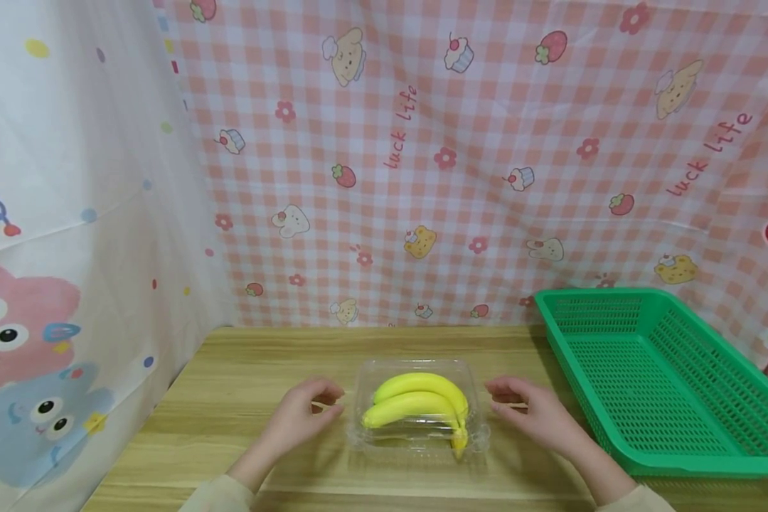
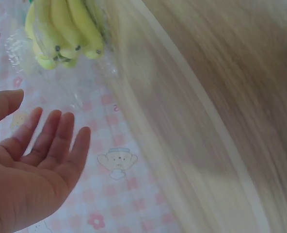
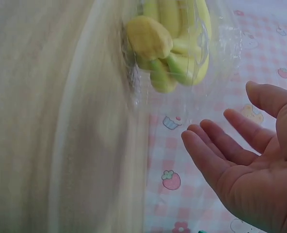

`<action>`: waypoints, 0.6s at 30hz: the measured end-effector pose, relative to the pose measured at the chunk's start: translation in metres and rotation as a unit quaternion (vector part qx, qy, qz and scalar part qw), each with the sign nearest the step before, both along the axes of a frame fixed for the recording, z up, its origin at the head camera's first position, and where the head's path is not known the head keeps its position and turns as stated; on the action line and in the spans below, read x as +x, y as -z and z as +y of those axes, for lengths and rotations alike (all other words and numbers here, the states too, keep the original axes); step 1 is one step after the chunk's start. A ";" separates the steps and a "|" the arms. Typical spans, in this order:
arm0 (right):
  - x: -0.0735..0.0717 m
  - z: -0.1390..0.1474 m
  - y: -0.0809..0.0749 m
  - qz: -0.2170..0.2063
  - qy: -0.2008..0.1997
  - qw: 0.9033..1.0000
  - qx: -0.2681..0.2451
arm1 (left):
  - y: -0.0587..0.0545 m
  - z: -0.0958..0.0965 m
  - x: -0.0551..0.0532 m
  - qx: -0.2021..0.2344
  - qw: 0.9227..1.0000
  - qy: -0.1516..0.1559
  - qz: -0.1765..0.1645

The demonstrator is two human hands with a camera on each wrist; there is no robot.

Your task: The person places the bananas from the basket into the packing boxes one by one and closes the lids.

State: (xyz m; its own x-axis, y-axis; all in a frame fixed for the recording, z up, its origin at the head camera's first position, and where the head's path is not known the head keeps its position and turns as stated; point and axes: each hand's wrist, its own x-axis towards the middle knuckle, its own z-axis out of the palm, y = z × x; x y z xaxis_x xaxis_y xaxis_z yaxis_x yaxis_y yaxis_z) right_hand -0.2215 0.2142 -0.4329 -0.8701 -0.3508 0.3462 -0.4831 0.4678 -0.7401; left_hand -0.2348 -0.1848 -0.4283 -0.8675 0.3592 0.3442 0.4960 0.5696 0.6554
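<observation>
A bunch of yellow bananas [image 1: 416, 404] lies inside a clear plastic clamshell box [image 1: 416, 364] on the wooden table, its stem end toward the near right corner. Just left of the box is my left hand [image 1: 304, 412], fingers relaxed and apart from the plastic. My right hand [image 1: 528, 409] mirrors it on the other side, a small gap from the box. Both wrist views show loosely bent fingers with nothing in them: the left hand [image 2: 41, 165] and the right hand [image 3: 250, 155] each face the box's side. The bananas [image 3: 172, 43] show through the clear wall.
A green plastic basket [image 1: 662, 377] with perforated sides stands at the table's right. The wooden table [image 1: 230, 398] reaches back to a pink checked cloth [image 1: 384, 206]. A white cartoon-print cloth [image 1: 102, 249] hangs along the left side.
</observation>
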 end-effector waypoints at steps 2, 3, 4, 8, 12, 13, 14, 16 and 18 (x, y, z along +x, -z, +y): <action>0.002 -0.001 0.000 -0.019 -0.001 1.000 -0.003 | -0.001 0.000 0.002 0.015 1.000 -0.007 -0.024; 0.003 -0.001 0.000 -0.030 -0.001 1.000 -0.006 | -0.001 0.000 0.003 0.020 0.999 -0.011 -0.035; 0.004 -0.002 0.001 -0.042 -0.004 0.999 -0.011 | -0.002 0.000 0.004 0.025 0.999 -0.016 -0.045; 0.008 -0.003 0.002 -0.090 0.005 0.995 -0.036 | -0.004 0.001 0.009 0.054 0.994 -0.034 -0.092; 0.011 -0.005 0.002 -0.136 0.019 0.988 -0.067 | -0.004 0.003 0.013 0.117 0.980 -0.031 -0.156; 0.012 -0.005 0.003 -0.147 0.020 0.986 -0.077 | -0.004 0.003 0.014 0.134 0.975 -0.029 -0.175; 0.013 -0.005 0.003 -0.159 0.019 0.983 -0.088 | -0.004 0.004 0.015 0.149 0.969 -0.028 -0.195; 0.015 -0.006 0.003 -0.187 0.011 0.975 -0.116 | -0.003 0.004 0.017 0.177 0.956 -0.025 -0.235; 0.016 -0.006 0.003 -0.217 0.003 0.966 -0.144 | -0.002 0.005 0.019 0.198 0.943 -0.022 -0.266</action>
